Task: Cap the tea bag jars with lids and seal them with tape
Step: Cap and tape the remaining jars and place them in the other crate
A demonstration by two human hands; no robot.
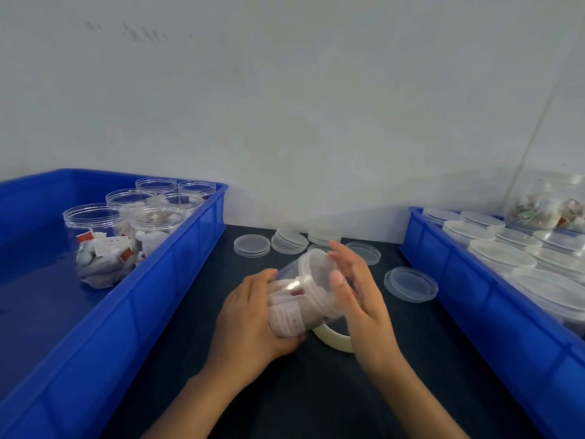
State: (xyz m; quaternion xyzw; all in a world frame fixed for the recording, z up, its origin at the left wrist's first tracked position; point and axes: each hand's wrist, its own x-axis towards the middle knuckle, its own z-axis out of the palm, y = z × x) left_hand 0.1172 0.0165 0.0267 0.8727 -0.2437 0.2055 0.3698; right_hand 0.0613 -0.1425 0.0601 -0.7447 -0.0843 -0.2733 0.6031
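Left blue bin (177, 274) holding uncapped tea bag jars (98, 245), left hand (253, 318) curled round tilted jar (297, 299) over dark table (316, 391), lid (311, 274) on its mouth, right hand (357, 289) spread flat against lid, tape roll (335, 340) beneath, loose lids (411, 284) near, right blue bin (474, 299) of capped jars (501, 252).

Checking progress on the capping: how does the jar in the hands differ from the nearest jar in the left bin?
The held jar lies tilted between both hands; the bin jar stands upright. The held jar carries a lid; the bin jar is open-topped. Both are clear and hold tea bags.
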